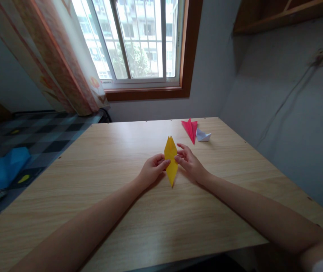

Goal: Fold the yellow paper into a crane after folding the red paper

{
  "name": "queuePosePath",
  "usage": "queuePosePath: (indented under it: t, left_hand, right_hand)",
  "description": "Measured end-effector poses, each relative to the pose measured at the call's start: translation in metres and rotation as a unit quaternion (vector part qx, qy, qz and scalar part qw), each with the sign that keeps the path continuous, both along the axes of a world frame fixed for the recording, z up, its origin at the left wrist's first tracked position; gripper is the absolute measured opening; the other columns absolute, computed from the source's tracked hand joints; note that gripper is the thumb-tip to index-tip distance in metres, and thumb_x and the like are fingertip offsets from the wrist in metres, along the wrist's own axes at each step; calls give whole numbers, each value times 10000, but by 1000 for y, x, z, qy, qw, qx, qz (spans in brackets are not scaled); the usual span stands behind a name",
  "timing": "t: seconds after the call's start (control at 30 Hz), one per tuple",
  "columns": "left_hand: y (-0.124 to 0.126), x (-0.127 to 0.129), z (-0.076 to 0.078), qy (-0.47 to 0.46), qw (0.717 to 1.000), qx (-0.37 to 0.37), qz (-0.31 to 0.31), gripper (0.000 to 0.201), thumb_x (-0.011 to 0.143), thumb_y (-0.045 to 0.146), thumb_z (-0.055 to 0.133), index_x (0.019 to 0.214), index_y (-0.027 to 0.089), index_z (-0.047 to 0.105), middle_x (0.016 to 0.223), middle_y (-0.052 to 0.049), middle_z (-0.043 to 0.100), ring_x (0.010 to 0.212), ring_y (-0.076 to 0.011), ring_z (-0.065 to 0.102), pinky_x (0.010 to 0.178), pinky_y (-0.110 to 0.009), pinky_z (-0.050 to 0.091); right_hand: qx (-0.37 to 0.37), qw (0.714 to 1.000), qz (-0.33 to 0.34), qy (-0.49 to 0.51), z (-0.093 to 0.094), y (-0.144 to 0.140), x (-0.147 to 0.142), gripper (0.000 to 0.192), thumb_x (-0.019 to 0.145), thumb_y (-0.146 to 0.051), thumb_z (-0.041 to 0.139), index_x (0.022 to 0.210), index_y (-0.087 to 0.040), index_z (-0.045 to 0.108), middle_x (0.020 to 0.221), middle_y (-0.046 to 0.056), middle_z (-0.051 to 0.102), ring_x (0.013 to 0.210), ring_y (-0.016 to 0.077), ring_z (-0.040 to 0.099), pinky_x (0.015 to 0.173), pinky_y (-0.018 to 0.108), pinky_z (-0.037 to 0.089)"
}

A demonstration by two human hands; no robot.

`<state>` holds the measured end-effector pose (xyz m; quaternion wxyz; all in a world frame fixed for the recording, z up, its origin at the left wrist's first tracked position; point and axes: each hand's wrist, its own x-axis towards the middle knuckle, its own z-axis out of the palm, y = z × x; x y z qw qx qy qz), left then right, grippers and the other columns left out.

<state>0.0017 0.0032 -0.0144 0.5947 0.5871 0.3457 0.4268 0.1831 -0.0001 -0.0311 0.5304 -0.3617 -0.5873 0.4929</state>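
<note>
From my feed I take the yellow folded paper (pixel 171 160) as my landmark: a long narrow diamond lying flat on the wooden table (pixel 116 211), its split tip pointing toward the window (pixel 139 41) and its sharp tail pointing back toward me. My left hand (pixel 151 170) sits against the paper's left edge, thumb and fingertips closed on that edge near the widest part, so it is pinching the paper. My right hand (pixel 189 162) sits against the paper's right edge, its lower fingers touching the fold near the middle while the upper fingers are lifted and spread; I cannot tell whether it truly grips or only presses. Beyond the paper and to its right lies a red folded paper (pixel 190 129), pointed like a dart, with a small white folded paper (pixel 203 135) just beside it on the far side; both are well apart from the hands and near the table's far edge. Nearer me than the yellow paper, the tabletop is bare wood all the way to the front edge, crossed only by my two forearms. Left of the paper there is wide open surface up to the table's slanting left edge, past which lie a checked bedcover (pixel 41 138) and a blue cloth (pixel 3 168). To the right, the table's edge runs close along the grey wall (pixel 291 124).
</note>
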Motion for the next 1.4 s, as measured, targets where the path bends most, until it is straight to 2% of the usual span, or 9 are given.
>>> queuePosePath:
  t: [0.07, 0.13, 0.23, 0.47, 0.93, 1.4]
  left_hand:
    - [0, 0, 2, 0, 1000, 12, -3, 398, 704, 499, 794, 850, 155, 655, 767, -13, 665, 679, -133, 577, 633, -248, 437]
    - [0, 0, 3, 10, 1000, 26, -3, 391, 707, 506, 788, 832, 160, 654, 745, -6, 654, 670, -131, 570, 633, -249, 441]
    - [-1, 0, 5, 26, 999, 44, -1, 383, 722, 514, 771, 842, 167, 661, 743, -7, 650, 673, -137, 571, 629, -251, 447]
    - [-2, 0, 5, 37, 998, 54, -5, 386, 741, 518, 752, 853, 161, 659, 748, -7, 649, 679, -138, 570, 636, -251, 449]
    - [-2, -1, 2, 81, 993, 88, 11, 359, 787, 508, 701, 830, 158, 630, 716, 4, 600, 665, -142, 527, 615, -247, 410]
    - [-4, -1, 4, 90, 990, 107, -6, 342, 815, 472, 686, 917, 146, 681, 841, -43, 688, 738, -183, 600, 660, -264, 464]
  right_hand:
    - [-21, 998, 66, 12, 3, -1, -1, 578, 832, -534, 668, 1285, -225, 485, 1021, 68, 659, 920, 206, 636, 818, 346, 519]
    - [-19, 995, 101, -5, 7, -2, 0, 431, 829, -530, 677, 1102, -203, 608, 1006, 65, 674, 919, 209, 641, 831, 336, 512]
    - [-21, 994, 103, -36, 10, -2, 3, 364, 814, -524, 697, 941, -184, 669, 933, 46, 689, 884, 206, 636, 811, 326, 501]
    - [-51, 993, 106, -15, 7, 1, 5, 369, 769, -531, 736, 839, -175, 670, 818, 23, 677, 781, 183, 606, 742, 309, 478]
    - [-13, 996, 82, -27, 4, 1, 3, 360, 774, -543, 721, 838, -194, 665, 806, 16, 670, 777, 192, 600, 738, 316, 482]
    - [-7, 994, 95, -53, 7, -1, 4, 320, 800, -479, 714, 897, -174, 719, 868, 44, 709, 803, 204, 616, 739, 324, 470]
